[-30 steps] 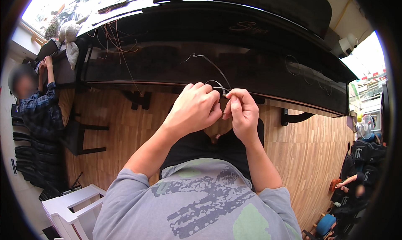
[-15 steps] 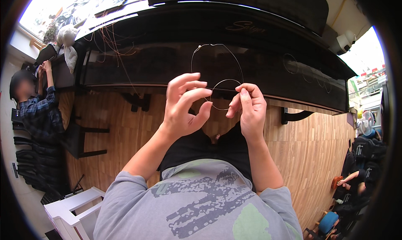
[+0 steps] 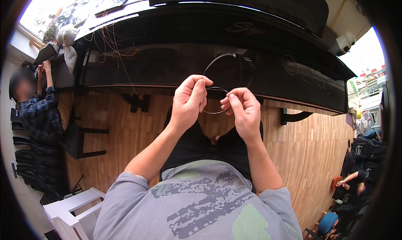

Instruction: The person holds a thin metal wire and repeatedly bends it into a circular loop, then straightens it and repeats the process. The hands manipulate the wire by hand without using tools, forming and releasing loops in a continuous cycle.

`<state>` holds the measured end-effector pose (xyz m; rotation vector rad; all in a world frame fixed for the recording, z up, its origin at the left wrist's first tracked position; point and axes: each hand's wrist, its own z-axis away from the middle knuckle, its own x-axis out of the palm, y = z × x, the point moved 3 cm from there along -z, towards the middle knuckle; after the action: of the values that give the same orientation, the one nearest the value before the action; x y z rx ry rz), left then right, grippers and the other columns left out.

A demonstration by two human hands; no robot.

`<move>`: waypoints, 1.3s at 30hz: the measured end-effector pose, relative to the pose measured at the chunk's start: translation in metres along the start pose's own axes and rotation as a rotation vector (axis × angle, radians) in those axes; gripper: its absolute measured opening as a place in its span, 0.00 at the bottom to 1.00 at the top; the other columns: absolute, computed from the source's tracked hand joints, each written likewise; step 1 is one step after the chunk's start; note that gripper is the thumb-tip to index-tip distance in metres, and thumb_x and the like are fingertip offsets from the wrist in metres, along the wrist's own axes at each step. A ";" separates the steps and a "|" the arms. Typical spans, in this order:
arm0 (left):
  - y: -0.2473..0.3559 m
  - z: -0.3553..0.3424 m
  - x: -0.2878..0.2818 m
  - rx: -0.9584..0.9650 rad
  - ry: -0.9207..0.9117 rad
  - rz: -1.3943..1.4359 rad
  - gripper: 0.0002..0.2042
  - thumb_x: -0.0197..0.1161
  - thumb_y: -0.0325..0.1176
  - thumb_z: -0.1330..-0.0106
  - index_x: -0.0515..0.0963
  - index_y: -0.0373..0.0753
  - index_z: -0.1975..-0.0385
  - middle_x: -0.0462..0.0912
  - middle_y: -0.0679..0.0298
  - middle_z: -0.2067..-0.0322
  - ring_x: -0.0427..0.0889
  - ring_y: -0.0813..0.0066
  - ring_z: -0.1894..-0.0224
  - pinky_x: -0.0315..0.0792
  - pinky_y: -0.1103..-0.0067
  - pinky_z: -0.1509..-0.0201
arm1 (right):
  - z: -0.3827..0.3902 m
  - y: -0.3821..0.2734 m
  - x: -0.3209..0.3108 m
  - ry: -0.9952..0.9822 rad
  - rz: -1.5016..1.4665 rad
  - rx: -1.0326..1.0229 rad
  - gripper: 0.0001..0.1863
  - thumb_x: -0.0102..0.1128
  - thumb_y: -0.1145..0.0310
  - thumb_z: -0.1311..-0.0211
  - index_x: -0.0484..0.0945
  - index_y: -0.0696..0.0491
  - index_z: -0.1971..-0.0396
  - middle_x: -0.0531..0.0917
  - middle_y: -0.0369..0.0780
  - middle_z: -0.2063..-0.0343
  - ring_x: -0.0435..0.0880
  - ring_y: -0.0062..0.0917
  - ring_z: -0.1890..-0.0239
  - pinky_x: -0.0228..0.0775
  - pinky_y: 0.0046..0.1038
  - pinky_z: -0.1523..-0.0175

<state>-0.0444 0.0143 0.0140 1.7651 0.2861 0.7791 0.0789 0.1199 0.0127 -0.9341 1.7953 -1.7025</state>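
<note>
A thin, silvery metal string (image 3: 222, 55), like a guitar string, is bent into loops between my hands. One large loop rises beyond my fingers in front of a black piano, and a smaller loop hangs between the hands. My left hand (image 3: 190, 102) is closed, thumb against curled fingers, gripping the string at the left side of the loops. With thumb and fingertips my right hand (image 3: 244, 114) pinches the string at the right side of the small loop. Both hands are held above my lap, just short of the piano's front edge.
The closed black piano (image 3: 167, 64) spans the far side. Copper-coloured strings (image 3: 115, 51) lie loose on its left, and several coiled strings (image 3: 290, 65) on its right. A seated person (image 3: 37, 118) is at far left, near a dark stool (image 3: 77, 141). A white frame (image 3: 75, 208) stands lower left.
My left hand has gone from spread fingers to closed on the string and moved right, nearer my right hand. The right hand has shifted slightly left and down; the large loop has tilted right.
</note>
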 end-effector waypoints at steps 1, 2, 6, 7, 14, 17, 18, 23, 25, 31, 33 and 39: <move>-0.001 0.001 0.001 -0.001 0.007 -0.020 0.10 0.46 0.33 0.25 0.73 0.35 0.59 0.64 0.74 0.84 0.60 0.89 0.85 0.59 0.89 0.82 | -0.002 -0.003 0.000 -0.008 -0.004 -0.010 0.08 0.49 0.68 0.30 0.75 0.55 0.62 0.82 0.35 0.74 0.78 0.13 0.74 0.68 0.14 0.68; -0.001 0.001 0.002 -0.003 0.014 -0.040 0.09 0.46 0.33 0.25 0.73 0.35 0.59 0.63 0.74 0.84 0.59 0.90 0.86 0.57 0.89 0.84 | -0.004 -0.006 0.000 0.003 -0.023 -0.010 0.08 0.49 0.68 0.30 0.75 0.55 0.62 0.82 0.35 0.74 0.78 0.13 0.74 0.68 0.14 0.68; -0.003 0.003 0.008 -0.005 0.062 -0.029 0.07 0.46 0.32 0.25 0.69 0.37 0.58 0.61 0.74 0.84 0.57 0.90 0.87 0.55 0.89 0.86 | -0.013 -0.013 -0.002 0.074 -0.091 -0.037 0.11 0.51 0.66 0.30 0.70 0.56 0.55 0.80 0.35 0.79 0.77 0.13 0.79 0.67 0.13 0.72; -0.004 0.002 0.008 0.003 0.048 0.001 0.06 0.46 0.32 0.25 0.68 0.38 0.58 0.61 0.74 0.84 0.57 0.90 0.87 0.55 0.89 0.86 | -0.014 -0.012 -0.005 0.092 -0.120 -0.052 0.12 0.51 0.65 0.30 0.68 0.56 0.54 0.80 0.35 0.80 0.76 0.13 0.80 0.66 0.13 0.73; -0.009 0.002 0.009 -0.012 0.021 0.145 0.03 0.45 0.30 0.25 0.62 0.43 0.56 0.60 0.73 0.82 0.56 0.89 0.87 0.54 0.88 0.87 | -0.024 0.001 -0.015 0.286 -0.230 -0.150 0.20 0.54 0.65 0.31 0.58 0.57 0.47 0.73 0.34 0.86 0.71 0.13 0.88 0.63 0.14 0.82; -0.010 0.000 0.009 0.020 0.015 0.176 0.03 0.45 0.30 0.25 0.61 0.44 0.57 0.61 0.73 0.82 0.55 0.89 0.87 0.53 0.88 0.87 | -0.025 0.005 -0.020 0.354 -0.222 -0.232 0.16 0.53 0.67 0.31 0.64 0.57 0.49 0.72 0.33 0.86 0.70 0.12 0.88 0.63 0.13 0.82; -0.009 -0.001 0.008 0.039 0.013 0.186 0.03 0.45 0.29 0.25 0.60 0.44 0.57 0.61 0.73 0.82 0.55 0.89 0.87 0.53 0.88 0.87 | -0.026 0.005 -0.020 0.338 -0.176 -0.186 0.14 0.53 0.67 0.30 0.66 0.58 0.51 0.72 0.33 0.85 0.70 0.12 0.87 0.63 0.13 0.82; -0.004 -0.004 0.009 0.077 -0.035 0.130 0.04 0.45 0.27 0.26 0.60 0.44 0.58 0.62 0.73 0.82 0.55 0.89 0.88 0.51 0.88 0.87 | -0.026 0.003 -0.016 0.163 -0.081 -0.002 0.10 0.53 0.67 0.30 0.78 0.59 0.61 0.72 0.29 0.85 0.69 0.08 0.84 0.61 0.12 0.79; -0.003 -0.005 0.007 0.076 -0.039 0.111 0.04 0.45 0.27 0.26 0.60 0.44 0.58 0.62 0.73 0.82 0.55 0.89 0.88 0.50 0.88 0.87 | -0.025 0.001 -0.015 0.048 -0.120 0.086 0.10 0.52 0.66 0.30 0.78 0.58 0.63 0.71 0.29 0.86 0.68 0.08 0.84 0.60 0.13 0.79; -0.001 -0.007 0.009 0.006 -0.097 0.167 0.03 0.46 0.28 0.26 0.61 0.43 0.59 0.63 0.73 0.81 0.54 0.90 0.87 0.48 0.88 0.86 | -0.024 0.004 -0.012 -0.231 -0.411 0.236 0.10 0.53 0.66 0.30 0.77 0.57 0.65 0.67 0.27 0.86 0.63 0.09 0.84 0.59 0.14 0.78; -0.004 -0.007 0.010 -0.041 -0.152 0.219 0.03 0.47 0.28 0.27 0.61 0.43 0.59 0.63 0.73 0.80 0.54 0.90 0.87 0.49 0.89 0.85 | -0.024 0.006 -0.012 -0.292 -0.438 0.267 0.10 0.53 0.65 0.30 0.77 0.56 0.65 0.66 0.27 0.86 0.62 0.08 0.84 0.58 0.15 0.77; -0.007 -0.007 0.012 -0.022 -0.248 0.154 0.04 0.49 0.28 0.27 0.62 0.41 0.58 0.65 0.74 0.78 0.57 0.92 0.82 0.51 0.90 0.80 | -0.021 0.006 -0.010 -0.417 -0.372 0.365 0.10 0.52 0.64 0.30 0.75 0.55 0.66 0.63 0.26 0.85 0.60 0.10 0.83 0.55 0.15 0.77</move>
<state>-0.0390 0.0289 0.0128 1.8565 -0.0235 0.6596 0.0683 0.1409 0.0080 -1.3895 1.0470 -1.7977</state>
